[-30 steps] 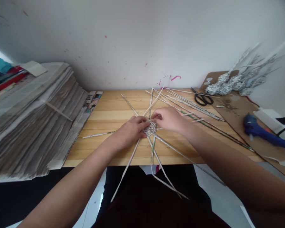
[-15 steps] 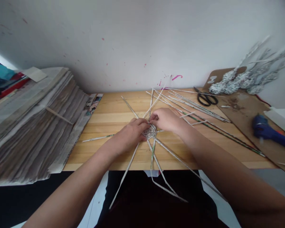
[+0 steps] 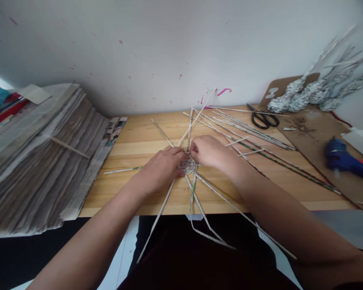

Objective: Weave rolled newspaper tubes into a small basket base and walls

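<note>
A small round base woven from rolled paper strips (image 3: 187,165) lies on the wooden table, with long paper spokes (image 3: 162,213) fanning out from it. Some spokes hang over the table's front edge towards my lap. My left hand (image 3: 167,163) grips the base's left side, fingers on top and thumb at its near rim. At the upper right rim, my right hand (image 3: 204,150) is closed in a pinch on a paper strip (image 3: 189,135); its fingertips are partly hidden. Both hands nearly touch over the far edge of the weave.
Loose paper strips (image 3: 254,133) lie to the right, near black scissors (image 3: 262,117). A blue glue gun (image 3: 345,159) rests on brown cardboard (image 3: 308,137), before several woven paper pieces (image 3: 302,94). A tall newspaper stack (image 3: 48,161) stands left; the wall (image 3: 157,52) rises behind.
The view has shifted slightly. My right hand has turned a little at the rim, its fingers curled closer. My left hand keeps its hold on the woven base.
</note>
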Available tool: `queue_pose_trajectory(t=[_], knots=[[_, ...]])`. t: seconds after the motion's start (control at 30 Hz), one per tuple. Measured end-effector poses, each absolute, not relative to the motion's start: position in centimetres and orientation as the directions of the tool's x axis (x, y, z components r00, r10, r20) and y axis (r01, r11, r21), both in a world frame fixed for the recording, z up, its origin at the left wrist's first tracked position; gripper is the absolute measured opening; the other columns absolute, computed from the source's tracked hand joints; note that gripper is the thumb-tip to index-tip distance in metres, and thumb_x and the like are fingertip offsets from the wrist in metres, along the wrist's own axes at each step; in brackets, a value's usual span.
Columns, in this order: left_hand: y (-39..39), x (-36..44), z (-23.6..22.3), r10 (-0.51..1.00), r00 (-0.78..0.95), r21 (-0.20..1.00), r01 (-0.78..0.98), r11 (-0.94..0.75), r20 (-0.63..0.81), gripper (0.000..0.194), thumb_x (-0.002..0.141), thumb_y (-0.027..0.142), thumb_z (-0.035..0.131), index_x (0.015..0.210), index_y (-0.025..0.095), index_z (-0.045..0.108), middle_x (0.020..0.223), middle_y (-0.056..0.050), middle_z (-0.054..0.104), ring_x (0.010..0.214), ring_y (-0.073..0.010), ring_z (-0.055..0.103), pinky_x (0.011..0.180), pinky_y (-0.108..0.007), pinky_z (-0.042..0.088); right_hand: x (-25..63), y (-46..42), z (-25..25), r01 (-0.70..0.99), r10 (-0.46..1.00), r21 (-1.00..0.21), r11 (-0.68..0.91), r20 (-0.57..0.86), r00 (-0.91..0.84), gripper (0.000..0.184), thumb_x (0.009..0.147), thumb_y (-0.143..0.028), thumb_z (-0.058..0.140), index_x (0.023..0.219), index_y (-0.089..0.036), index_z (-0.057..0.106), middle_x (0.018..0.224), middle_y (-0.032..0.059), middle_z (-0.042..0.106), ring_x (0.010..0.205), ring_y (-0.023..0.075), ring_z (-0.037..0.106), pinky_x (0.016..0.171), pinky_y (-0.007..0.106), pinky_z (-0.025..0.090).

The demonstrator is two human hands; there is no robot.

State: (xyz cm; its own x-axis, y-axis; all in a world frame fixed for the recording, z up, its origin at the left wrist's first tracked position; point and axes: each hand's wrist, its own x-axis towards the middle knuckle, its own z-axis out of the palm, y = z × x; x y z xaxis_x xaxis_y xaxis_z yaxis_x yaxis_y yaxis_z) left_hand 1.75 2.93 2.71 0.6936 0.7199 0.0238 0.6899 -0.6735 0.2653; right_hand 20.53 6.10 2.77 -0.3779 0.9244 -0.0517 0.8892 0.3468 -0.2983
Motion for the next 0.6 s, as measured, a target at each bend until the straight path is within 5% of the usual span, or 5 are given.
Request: queue_pose_trajectory(t=[0.23,0.37,0.6], knots=[[2.8,1.9,2.6,0.731,0.681,0.307,0.689,-0.656,0.033,0.028,0.086,0.020,0.067,0.113,0.020,0.061,0.122,-0.008,0.063,0.116,-0.0251,0.055,0.104,-0.041,0.044,20.9,6.2,2.6,0.879,0.918,-0.315,0.357,-0.057,-0.393,0.015,0.078,-0.018,0.060,0.079,-0.020,0.074,0.079,0.0073,0.076,0.074,0.0208,0.067,0.063,0.029,0.042],[2.7,2.0,2.5,0.754,0.657,0.368,0.696,-0.617,0.020,0.048,0.084,0.015,0.066,0.130,0.022,0.054,0.130,-0.009,0.059,0.123,-0.0244,0.053,0.109,-0.041,0.042,21.3,6.4,2.5,0.868,0.914,-0.350,0.351,-0.072,-0.398,0.013,0.077,-0.019,0.061,0.080,-0.020,0.074,0.079,0.0072,0.075,0.070,0.0195,0.065,0.060,0.028,0.039],[3.5,1.9,1.8,0.724,0.688,0.300,0.702,-0.647,-0.050,0.057,0.083,0.018,0.065,0.138,0.031,0.053,0.134,-0.008,0.055,0.121,-0.0257,0.051,0.103,-0.041,0.045,21.9,6.4,2.3,0.833,0.907,-0.432,0.345,-0.075,-0.414,0.016,0.080,-0.017,0.061,0.086,-0.020,0.075,0.083,0.0048,0.076,0.071,0.0166,0.065,0.062,0.026,0.041]])
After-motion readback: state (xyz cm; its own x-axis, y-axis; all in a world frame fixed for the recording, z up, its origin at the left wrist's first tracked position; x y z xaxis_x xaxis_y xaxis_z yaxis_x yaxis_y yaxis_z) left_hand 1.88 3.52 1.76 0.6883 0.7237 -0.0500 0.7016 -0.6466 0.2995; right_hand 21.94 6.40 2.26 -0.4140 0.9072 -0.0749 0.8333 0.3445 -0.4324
